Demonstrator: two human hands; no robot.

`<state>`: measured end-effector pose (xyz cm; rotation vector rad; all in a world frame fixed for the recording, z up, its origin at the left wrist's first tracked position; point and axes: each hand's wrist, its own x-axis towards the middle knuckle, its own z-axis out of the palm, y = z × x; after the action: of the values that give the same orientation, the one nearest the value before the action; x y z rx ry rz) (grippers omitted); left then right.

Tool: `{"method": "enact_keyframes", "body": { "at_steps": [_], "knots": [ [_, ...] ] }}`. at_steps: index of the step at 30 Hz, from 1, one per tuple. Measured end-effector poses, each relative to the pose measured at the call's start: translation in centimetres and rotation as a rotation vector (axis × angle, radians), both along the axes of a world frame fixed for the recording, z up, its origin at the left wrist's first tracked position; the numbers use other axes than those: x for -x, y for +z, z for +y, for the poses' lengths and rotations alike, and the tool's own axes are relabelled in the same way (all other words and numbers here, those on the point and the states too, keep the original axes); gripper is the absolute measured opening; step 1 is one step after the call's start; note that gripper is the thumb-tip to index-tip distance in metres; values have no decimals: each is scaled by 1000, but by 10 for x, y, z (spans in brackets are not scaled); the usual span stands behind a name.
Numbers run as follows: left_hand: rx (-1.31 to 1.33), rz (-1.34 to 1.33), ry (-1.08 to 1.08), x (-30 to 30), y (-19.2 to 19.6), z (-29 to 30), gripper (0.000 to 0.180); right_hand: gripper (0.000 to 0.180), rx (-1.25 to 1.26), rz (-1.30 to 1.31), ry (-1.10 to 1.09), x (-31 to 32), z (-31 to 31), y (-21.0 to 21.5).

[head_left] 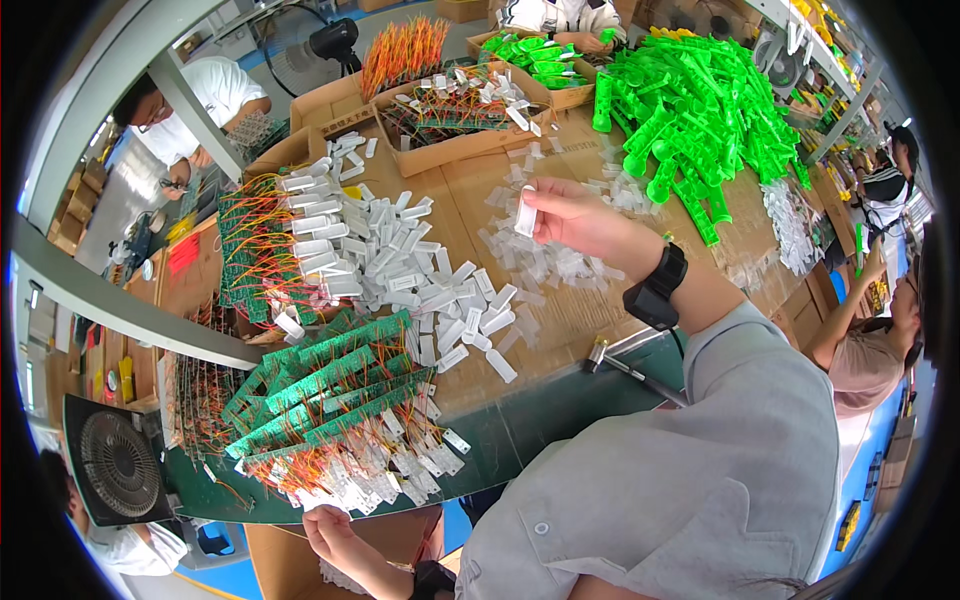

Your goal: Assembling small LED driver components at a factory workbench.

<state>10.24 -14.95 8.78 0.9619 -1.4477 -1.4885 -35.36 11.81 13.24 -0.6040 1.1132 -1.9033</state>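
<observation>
Taking the heap of white casings as the landmark, the right grip is raised to its right, closed on one white casing between thumb and fingers; the piece stands nearly upright, pinched along one side, probably so that most of its face is left uncovered. The left grip is low on the near side of the heap, at the worktop edge, its fingertips drawn narrow at the white tabs; whether they pinch a tab or only touch one, I cannot tell. Those tabs hang on wires from green circuit boards, which overlap between the heap and the person, seemingly laid with the loose ends toward the body for easy reach. More wired boards lie against the heap's left side. Beyond it, a cardboard box holds further wired parts, its walls likely keeping the tangle contained. Clear plastic pieces spread just to the heap's right, and bright green parts are piled farther right and beyond, perhaps set apart to avoid mixing. A hammer lies on the heap's near right, apparently parked away from the small pieces.
</observation>
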Motion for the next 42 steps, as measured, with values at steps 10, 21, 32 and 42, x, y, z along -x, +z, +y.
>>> {"method": "enact_keyframes", "body": {
  "at_steps": [10,21,32,42],
  "knots": [
    [-49,57,21,2,-4,-7,19,23,-198,377,-366,-49,-3,74],
    [-103,238,1,4,-9,-26,19,8,-123,1878,-1006,-77,15,196],
    [-75,189,-8,-11,-10,-42,22,13,-21,2321,-1378,-72,8,248],
    [-125,156,-17,-16,-19,-35,21,12,-116,2374,-1427,-1,-51,331]
  ]
}}
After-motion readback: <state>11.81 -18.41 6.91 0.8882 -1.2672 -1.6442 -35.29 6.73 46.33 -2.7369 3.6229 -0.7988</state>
